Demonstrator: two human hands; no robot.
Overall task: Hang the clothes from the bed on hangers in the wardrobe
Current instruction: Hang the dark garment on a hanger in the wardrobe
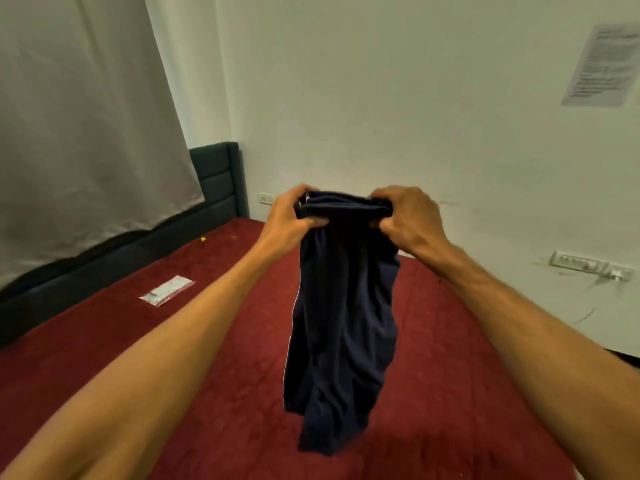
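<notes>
Forearms stretched over the red bed, left hand and right hand each clamped on a waistband end of the navy shorts, which hung above the bed's middle; holding that band taut and level would likely ease fitting a hanger.

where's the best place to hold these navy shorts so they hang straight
By the waistband, one end each, coming from the sides, as the left hand and right hand grip it. It is the thick top edge; the rest of the navy shorts hangs limp.
</notes>
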